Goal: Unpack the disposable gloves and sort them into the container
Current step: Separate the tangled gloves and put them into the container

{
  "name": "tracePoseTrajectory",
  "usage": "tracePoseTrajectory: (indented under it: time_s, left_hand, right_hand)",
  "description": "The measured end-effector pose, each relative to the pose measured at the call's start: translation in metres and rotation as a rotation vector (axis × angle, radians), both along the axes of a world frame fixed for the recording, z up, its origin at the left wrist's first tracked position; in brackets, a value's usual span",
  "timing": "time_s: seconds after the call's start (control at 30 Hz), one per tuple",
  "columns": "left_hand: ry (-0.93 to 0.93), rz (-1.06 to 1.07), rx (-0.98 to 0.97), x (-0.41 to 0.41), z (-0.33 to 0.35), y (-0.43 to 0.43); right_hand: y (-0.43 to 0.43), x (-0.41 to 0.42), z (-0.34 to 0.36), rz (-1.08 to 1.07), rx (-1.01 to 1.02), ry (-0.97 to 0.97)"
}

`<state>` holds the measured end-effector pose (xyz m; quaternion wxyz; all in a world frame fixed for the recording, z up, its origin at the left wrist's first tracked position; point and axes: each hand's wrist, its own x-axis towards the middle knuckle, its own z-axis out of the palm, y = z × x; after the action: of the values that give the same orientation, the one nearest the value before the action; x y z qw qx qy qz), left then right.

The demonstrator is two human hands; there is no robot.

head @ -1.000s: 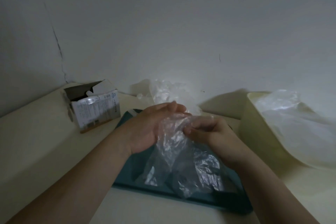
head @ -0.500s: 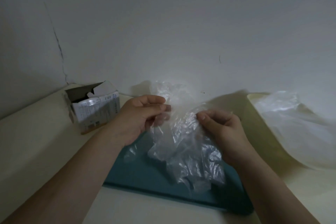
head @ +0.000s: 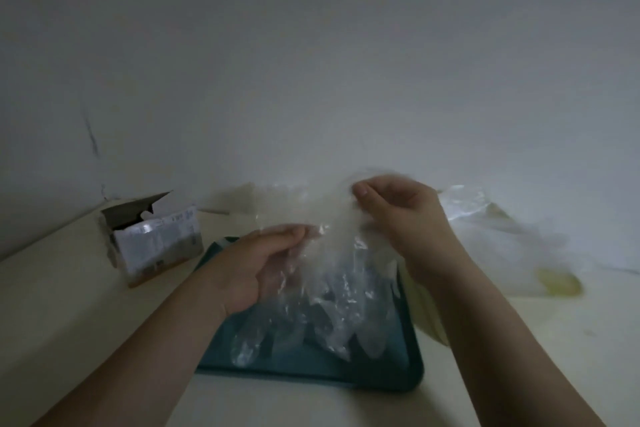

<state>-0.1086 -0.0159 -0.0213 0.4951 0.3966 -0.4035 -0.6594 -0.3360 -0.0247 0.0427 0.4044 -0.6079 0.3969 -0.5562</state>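
cream tabletop (head: 69, 305), open carton (head: 156, 243) at left, teal tray (head: 311, 371) centre, blurred, seemingly yellow container (head: 427, 315) right

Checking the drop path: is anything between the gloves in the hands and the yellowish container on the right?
No separate object shows. The right hand, holding the gloves together with the left hand, sits on that side, and loose clear plastic, blurred, drapes over the container.

Dim, grey, grainy picture. The wall (head: 311, 62) is palest at far centre and darkens toward the corners. Small glints show on the clear gloves (head: 332, 291). Motion blur smears the right hand (head: 401, 218) and the plastic at far right.
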Motion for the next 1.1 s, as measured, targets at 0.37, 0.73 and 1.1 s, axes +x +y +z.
tracePoseTrajectory:
  time_s: [0.37,0.73,1.1]
  left_hand:
    - [-0.153,-0.037,-0.163,-0.058,0.066,-0.003]
    - [-0.194,-0.294,-0.355,-0.129,0.160,0.008]
    - [-0.608,-0.020,-0.270,-0.232,0.091,-0.114]
  right_hand:
    - [-0.028,-0.145,0.060,-0.272,-0.030,0.534]
    - [-0.070,-0.162,0.024,-0.356,0.156,0.891]
    - [-0.057,-0.228,0.055,-0.466,-0.036,0.329]
